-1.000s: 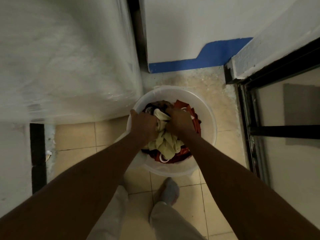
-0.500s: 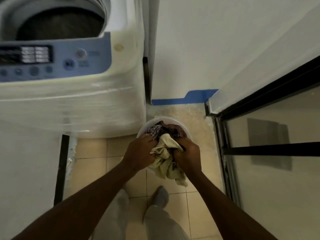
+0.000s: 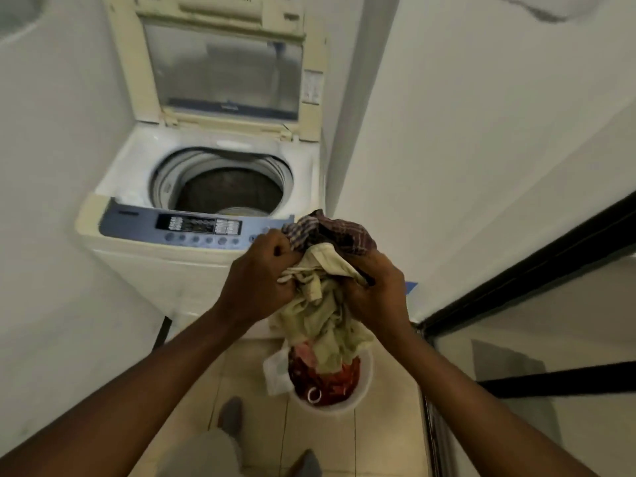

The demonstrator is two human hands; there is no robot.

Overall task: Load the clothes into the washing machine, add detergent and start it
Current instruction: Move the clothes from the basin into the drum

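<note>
A: From the head view, your left hand (image 3: 260, 273) and right hand (image 3: 373, 290) are both clenched on one bundle of clothes (image 3: 323, 287), held up in front of the washer (image 3: 206, 215), just right of the panel (image 3: 192, 228). The lid (image 3: 223, 67) stands open and the drum (image 3: 227, 192) is clear.

B: So what can go wrong for you here?

A: The pale cloth (image 3: 323, 325) trails low, down to the bucket (image 3: 364, 376) on the floor (image 3: 344, 442). Swing left too fast and that tail may catch the washer's near edge or drag over the buttons.

B: And the grip?

A: You pinch the top only, so the checked piece (image 3: 330, 232) sitting loose above could slip off and land on the floor. More clothes remain in the bucket, so you aren't nearly done.
</note>
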